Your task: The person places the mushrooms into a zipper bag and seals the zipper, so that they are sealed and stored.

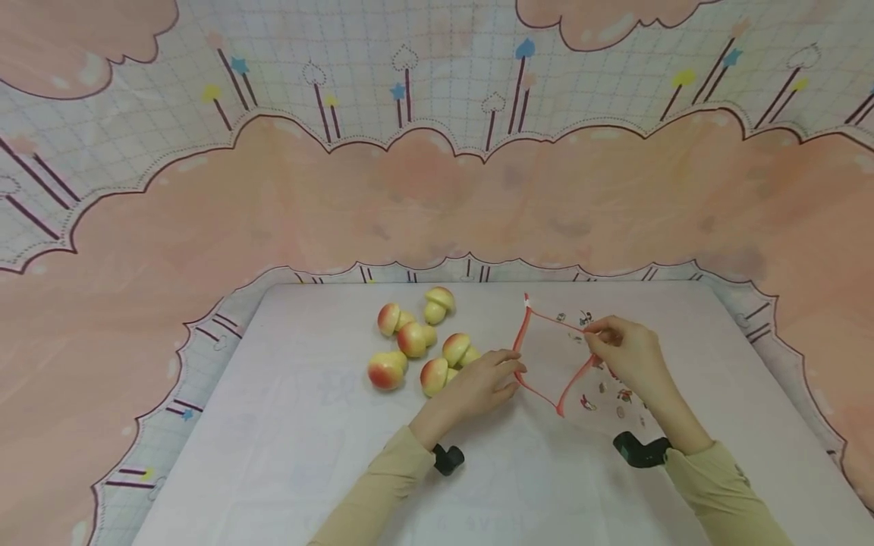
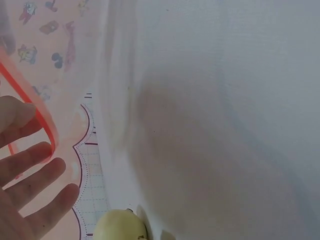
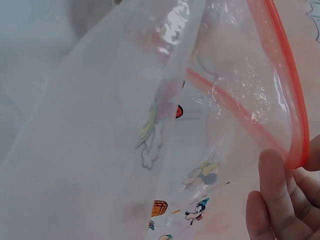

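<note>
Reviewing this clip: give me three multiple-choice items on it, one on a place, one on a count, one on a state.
1. Where do the toy mushrooms lie relative to the clear bag?
A. inside it
B. on the table on the left hand's side of it
C. on top of it

2. How many mushrooms are there?
A. three
B. six
C. nine

3. The bag's red-rimmed mouth is:
A. held open
B. zipped flat
C. knotted

Key: 1 B, they cluster beside the left hand; 2 B, six caps show; 3 A, the right hand pinches the rim apart.

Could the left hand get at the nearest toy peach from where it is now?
Probably yes. The left hand rests at the bag's red rim, right beside the nearest peach, with nothing between them; it would have to let go of the rim.
</note>
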Available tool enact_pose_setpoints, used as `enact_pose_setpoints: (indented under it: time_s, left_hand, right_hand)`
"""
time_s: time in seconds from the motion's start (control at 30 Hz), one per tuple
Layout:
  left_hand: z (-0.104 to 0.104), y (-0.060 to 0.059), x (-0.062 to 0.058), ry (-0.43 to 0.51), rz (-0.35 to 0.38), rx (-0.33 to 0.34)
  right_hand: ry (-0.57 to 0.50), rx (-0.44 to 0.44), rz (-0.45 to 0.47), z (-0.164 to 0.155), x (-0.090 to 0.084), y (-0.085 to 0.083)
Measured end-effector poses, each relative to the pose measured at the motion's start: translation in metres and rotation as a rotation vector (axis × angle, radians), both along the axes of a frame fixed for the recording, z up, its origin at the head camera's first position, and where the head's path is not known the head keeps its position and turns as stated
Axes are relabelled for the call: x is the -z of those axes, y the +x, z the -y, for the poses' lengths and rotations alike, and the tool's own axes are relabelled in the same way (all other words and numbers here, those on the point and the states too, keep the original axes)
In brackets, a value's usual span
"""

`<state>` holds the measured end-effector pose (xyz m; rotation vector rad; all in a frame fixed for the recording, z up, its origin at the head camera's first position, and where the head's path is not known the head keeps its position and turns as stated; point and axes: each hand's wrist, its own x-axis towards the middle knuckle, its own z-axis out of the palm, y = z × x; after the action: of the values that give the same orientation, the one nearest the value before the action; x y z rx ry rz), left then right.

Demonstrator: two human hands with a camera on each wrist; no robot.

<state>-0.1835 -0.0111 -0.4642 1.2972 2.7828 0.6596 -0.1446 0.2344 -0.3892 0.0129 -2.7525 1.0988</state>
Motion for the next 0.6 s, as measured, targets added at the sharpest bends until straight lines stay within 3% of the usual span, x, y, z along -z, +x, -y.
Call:
enact_pose_setpoints:
  time_s: [0.3,0.47,0.6]
  left_hand:
    - [0.009,0.005,-0.004,-0.010,-0.069,0.007]
    - [0.017,0.009,-0.007,-0.004,-0.068,-0.036]
    - [0.022,0.013,-0.010,0.006,-0.110,-0.079]
  right_hand:
    - [-0.006,0.028,0.024,0.001,-0.003,-0.001]
    - [-0.003,0.022,0.015,0.001,-0.004,-0.001]
    - [-0.003,0.017,0.006,0.002,-0.005,-0.002]
